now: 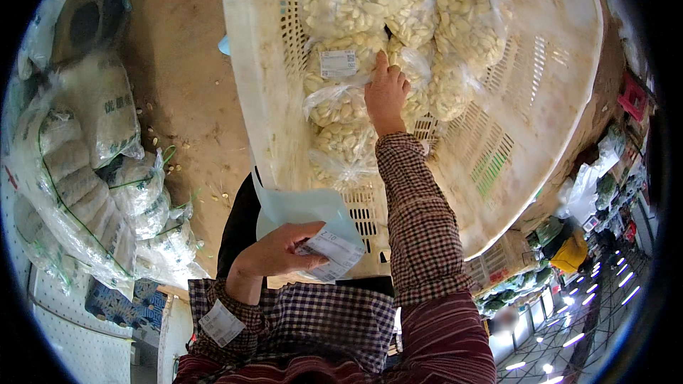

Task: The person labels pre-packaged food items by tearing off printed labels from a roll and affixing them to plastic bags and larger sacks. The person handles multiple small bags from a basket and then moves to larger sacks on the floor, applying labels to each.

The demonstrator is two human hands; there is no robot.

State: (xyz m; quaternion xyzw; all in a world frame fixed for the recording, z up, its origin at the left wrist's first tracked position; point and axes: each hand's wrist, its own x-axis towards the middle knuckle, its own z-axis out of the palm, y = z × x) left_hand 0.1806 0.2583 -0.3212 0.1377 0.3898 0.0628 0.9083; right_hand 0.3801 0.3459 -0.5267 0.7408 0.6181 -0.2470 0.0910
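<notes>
My right hand reaches into a big whitish plastic basket. Its index finger is stretched out and the other fingers curl loosely; it holds nothing. The fingertip meets a clear bag of peeled garlic cloves, just right of a white printed label stuck on that bag. Closer to my body, my left hand pinches a strip of printed labels between thumb and fingers. Pale blue backing paper from the strip curls up behind it. Another label clings to my left sleeve.
More garlic bags are piled in the basket's far part; its slotted right wall shows bare. Large wrapped bundles of white sacks stand on the brown floor to the left. Crates and leafy goods lie at the right.
</notes>
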